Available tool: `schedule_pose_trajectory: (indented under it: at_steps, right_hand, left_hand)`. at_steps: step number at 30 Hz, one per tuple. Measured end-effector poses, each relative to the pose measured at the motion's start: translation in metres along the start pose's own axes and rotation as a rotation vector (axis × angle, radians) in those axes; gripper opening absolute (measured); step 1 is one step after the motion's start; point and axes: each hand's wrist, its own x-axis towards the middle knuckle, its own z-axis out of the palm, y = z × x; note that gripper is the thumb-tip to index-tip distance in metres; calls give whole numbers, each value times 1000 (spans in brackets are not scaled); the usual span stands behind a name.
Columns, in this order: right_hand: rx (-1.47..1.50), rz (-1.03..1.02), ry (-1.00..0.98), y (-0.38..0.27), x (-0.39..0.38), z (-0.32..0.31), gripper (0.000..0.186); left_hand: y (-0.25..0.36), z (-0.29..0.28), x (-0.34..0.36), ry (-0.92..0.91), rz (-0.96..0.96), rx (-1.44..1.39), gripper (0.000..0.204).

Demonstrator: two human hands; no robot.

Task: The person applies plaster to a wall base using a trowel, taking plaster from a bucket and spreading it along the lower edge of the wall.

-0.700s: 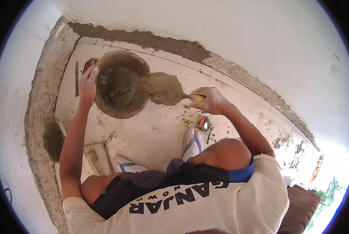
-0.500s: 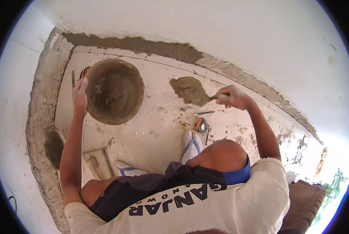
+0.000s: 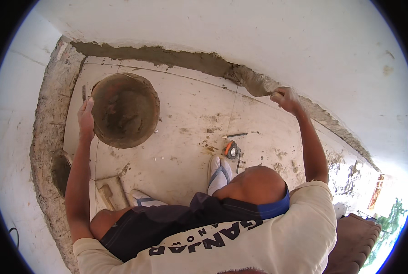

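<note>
Holding a mortar-laden trowel to the wall's foot

We have our right hand [image 3: 287,100] wrapped around the handle of a small mortar-smeared trowel [image 3: 274,94], a narrow, closed grip. Thick grey mortar [image 3: 255,85] hides its blade at the base of the smooth white wall [image 3: 240,32], where a damp, dark mortar band [image 3: 167,55] meets a pale, pitted bare strip [image 3: 327,119]. Our left hand [image 3: 86,119] touches the rim of a round, grey-crusted bowl [image 3: 155,121] on the pale tiled floor [image 3: 181,121]; we cannot tell whether its fingers close on it.

Done well, we judge, this wants the blade nearly flat, steady pressure into the pits, and an even draw along the strip. The mix looks pasty, lumpy in the bowl and smoother along the wall. Beside our right foot lies a rounded orange-and-black tape measure [image 3: 231,150].
</note>
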Motion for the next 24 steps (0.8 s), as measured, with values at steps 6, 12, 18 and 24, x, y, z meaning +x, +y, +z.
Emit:
schedule_pose_trajectory:
  at_steps: [6, 12, 18, 24]
  right_hand:
    - [-1, -7, 149, -28, -37, -3, 32]
    - [245, 26, -282, -73, -67, -39, 30]
    - [553, 174, -564, -22, -4, -12, 24]
    - [-9, -14, -68, -41, -14, -43, 26]
  left_hand:
    - [4, 3, 0, -27, -42, -44, 38]
    - [3, -15, -1, 34, -55, 5, 38]
    - [-23, -26, 12, -5, -113, 1, 42]
    - [-13, -38, -3, 149, -172, 53, 48]
